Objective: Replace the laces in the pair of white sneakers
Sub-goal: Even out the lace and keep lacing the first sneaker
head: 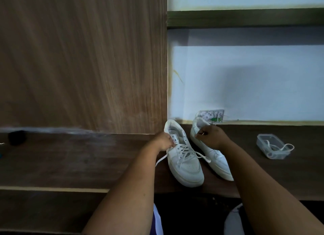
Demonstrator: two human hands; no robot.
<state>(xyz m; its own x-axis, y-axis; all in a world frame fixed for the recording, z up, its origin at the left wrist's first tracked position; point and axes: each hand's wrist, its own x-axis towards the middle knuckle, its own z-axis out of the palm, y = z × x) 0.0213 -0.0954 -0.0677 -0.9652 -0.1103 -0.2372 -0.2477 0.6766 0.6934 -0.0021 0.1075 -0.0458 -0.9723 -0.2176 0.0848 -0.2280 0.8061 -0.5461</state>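
Two white sneakers stand side by side on a dark wooden desk (70,161), toes toward me. The left sneaker (185,166) carries a white lace (184,151) crossed through its lower eyelets; one loose end trails left over the desk, another lies to the right. My left hand (164,141) pinches the lace at the sneaker's upper left eyelets. My right hand (211,136) hovers over the right sneaker (215,157) with its fingers curled, pinching a thin lace tip. That sneaker's eyelets are hidden by my hand.
A clear plastic box (272,147) with another white lace hanging over its rim sits at the right. A small printed packet (211,116) leans on the wall behind the shoes. A dark object (17,137) lies far left. A wooden panel (82,59) rises behind.
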